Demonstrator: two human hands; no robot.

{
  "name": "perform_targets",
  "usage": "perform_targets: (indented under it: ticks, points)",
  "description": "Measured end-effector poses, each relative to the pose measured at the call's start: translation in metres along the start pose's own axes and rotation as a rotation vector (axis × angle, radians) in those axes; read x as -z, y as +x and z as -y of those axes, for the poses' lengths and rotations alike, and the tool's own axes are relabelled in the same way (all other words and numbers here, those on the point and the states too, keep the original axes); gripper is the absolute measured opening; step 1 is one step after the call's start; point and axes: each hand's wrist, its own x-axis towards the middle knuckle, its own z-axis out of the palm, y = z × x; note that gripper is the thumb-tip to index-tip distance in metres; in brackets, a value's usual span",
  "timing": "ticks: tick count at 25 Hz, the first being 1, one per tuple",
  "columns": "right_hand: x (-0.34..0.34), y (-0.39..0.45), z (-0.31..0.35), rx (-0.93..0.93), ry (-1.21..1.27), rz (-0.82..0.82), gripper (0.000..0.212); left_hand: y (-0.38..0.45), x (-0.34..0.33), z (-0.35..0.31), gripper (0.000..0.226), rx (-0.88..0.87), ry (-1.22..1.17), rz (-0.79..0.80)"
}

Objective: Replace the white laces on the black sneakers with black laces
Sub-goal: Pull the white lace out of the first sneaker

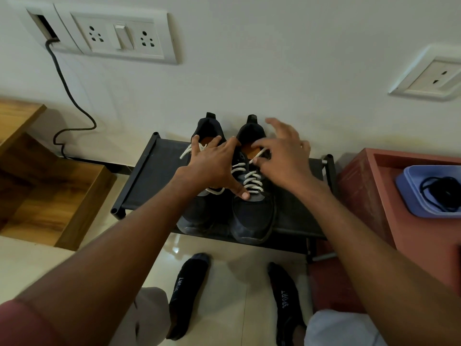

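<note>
Two black sneakers stand side by side on a low black rack (139,186), toes toward me. The left sneaker (199,216) and the right sneaker (252,221) both carry white laces (252,181), untied, with loose ends lying out to the sides. My left hand (212,166) lies spread over the left sneaker's tongue, fingers straight, thumb touching the right sneaker's lowest lacing. My right hand (284,156) hovers over the right sneaker's opening with fingers spread; a loose lace end runs between its index finger and thumb. A coil of black laces (439,193) lies in a purple tray (409,196).
The purple tray sits on a red-brown stand (369,186) right of the rack. Wooden steps (50,196) rise on the left. A black cable (67,96) hangs from the wall socket plate (119,36). My socked feet (187,295) rest on the tiled floor below the rack.
</note>
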Motion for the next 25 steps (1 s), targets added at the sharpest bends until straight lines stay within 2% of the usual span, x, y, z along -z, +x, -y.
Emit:
perform_targets:
  ticks: [2,6,9,12,13,14,15,17,19,20,22,24,25]
  points:
    - [-0.01,0.0,-0.001,0.055,-0.04,0.077,0.024,0.001,-0.001,0.0,0.137,-0.009,0.012,0.024]
    - [-0.02,-0.004,0.002,-0.072,0.236,-0.042,0.009,0.005,-0.002,-0.002,0.123,-0.033,0.009,0.022]
    - [-0.014,0.001,0.008,-0.443,0.56,-0.171,0.016,0.005,-0.004,-0.001,0.122,-0.07,0.017,-0.014]
    - [0.007,0.016,-0.012,-0.843,1.159,-0.311,0.02,0.002,-0.002,0.002,0.124,-0.063,0.002,0.001]
    - [0.013,0.018,-0.022,-0.897,1.23,-0.294,0.021,0.003,-0.002,0.001,0.121,-0.065,-0.009,0.009]
    - [0.02,0.017,-0.028,-0.912,1.174,-0.219,0.021,0.004,-0.001,0.0,0.115,-0.071,-0.019,0.014]
    - [0.024,0.017,-0.03,-0.882,1.038,-0.117,0.02,0.005,-0.001,-0.002,0.107,-0.083,-0.027,0.017]
    - [0.028,0.016,-0.031,-0.699,0.562,0.087,0.025,0.005,-0.002,-0.008,0.089,-0.123,-0.041,0.016]
    - [0.027,0.01,-0.035,-0.393,0.048,0.229,0.045,0.004,-0.003,-0.015,0.074,-0.16,-0.076,0.008]
    - [0.029,0.007,-0.034,-0.236,-0.068,0.283,0.059,0.003,-0.004,-0.018,0.065,-0.168,-0.097,-0.001]
    - [0.035,0.002,-0.033,-0.02,0.002,0.421,0.083,0.004,-0.006,-0.023,0.041,-0.165,-0.136,-0.05]
    - [0.035,-0.002,-0.03,0.026,0.157,0.598,0.101,0.005,-0.008,-0.027,0.022,-0.144,-0.181,-0.138]
    - [0.031,-0.004,-0.03,0.029,0.161,0.627,0.11,0.006,-0.01,-0.028,0.019,-0.128,-0.212,-0.18]
